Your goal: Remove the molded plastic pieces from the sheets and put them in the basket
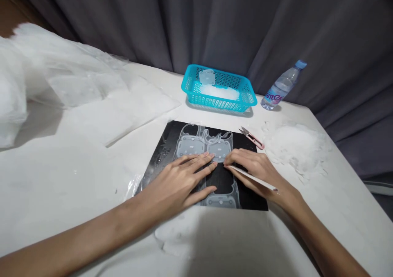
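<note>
A translucent moulded sheet [190,145] with rounded-square pieces lies on a black mat [245,193]. Flat on the sheet rests my left hand [187,176], its fingers stretched out and holding nothing. My right hand [254,168] is closed around a slim white pen-like tool [253,178]. Its tip is hidden under the fingers, at the lower edge of the upper right piece [219,149]. Between the hands, black mat shows through a gap in the sheet. Another piece [222,201] sits at the near edge, and part of the sheet lies under my left hand.
Behind the mat stands a blue basket [219,103] with translucent pieces inside. A water bottle [284,84] is to its right. Pink-handled thread snips [253,138] lie by a heap of clear scraps [297,148]. White plastic bags [61,76] cover the back left.
</note>
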Tool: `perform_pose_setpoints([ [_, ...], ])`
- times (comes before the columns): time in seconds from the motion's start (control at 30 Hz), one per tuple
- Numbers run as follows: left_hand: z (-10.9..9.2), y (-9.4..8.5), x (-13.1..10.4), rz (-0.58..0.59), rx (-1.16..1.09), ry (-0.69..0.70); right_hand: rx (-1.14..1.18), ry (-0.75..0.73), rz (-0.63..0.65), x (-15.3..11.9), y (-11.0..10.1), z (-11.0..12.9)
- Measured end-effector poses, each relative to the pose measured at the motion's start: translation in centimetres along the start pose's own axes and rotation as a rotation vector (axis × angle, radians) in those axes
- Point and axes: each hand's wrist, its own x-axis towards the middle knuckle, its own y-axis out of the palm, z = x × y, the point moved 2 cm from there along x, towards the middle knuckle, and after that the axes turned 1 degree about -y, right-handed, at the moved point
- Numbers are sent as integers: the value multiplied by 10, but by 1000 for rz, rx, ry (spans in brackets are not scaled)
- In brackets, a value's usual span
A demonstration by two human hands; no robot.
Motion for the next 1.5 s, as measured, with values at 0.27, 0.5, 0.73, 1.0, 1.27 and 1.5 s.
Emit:
perform_pose_setpoints([
  [0.27,-1,1,1,-16,28,42,170,74,-46,1,1,-4],
  [0.5,-1,3,-1,6,56,27,144,50,-25,4,0,-3],
  [0.73,-4,3,-2,2,71,20,116,55,-31,6,0,-1],
  [1.0,-8,-5,4,40,9,-78,42,116,-10,1,-7,-2],
  [1.27,-5,-4,4,57,-18,-90,62,39,-69,5,0,0],
  [1.5,-8,-6,5,56,-33,-91,19,18,-46,2,-1,0],
])
